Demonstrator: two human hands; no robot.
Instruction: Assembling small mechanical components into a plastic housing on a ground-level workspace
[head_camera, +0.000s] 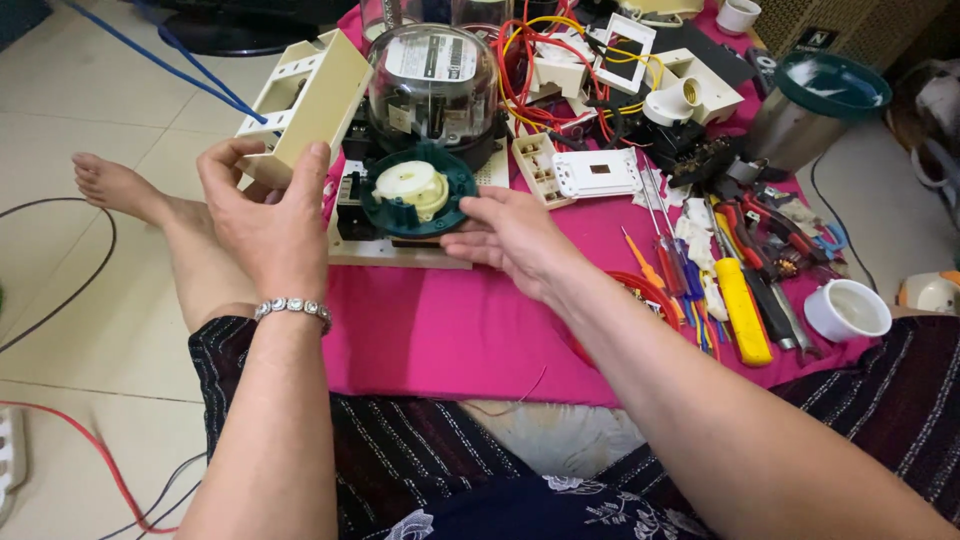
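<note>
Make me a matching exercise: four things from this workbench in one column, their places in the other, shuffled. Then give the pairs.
1. cream box
2. green round base
3. white cup
4. yellow-handled tool

A. beside the right hand, on the board
B. held up by the left hand
C. near the cloth's right edge
D. lying among the screwdrivers

Pairs: 1-B, 2-A, 3-C, 4-D

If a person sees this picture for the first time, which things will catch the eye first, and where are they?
The bright pink cloth fills the middle. At its far edge stands a domed glass meter, with a green round part in front, touched by the right hand. The left hand holds a cream plastic box at the left, and many tools lie at the right.
</note>
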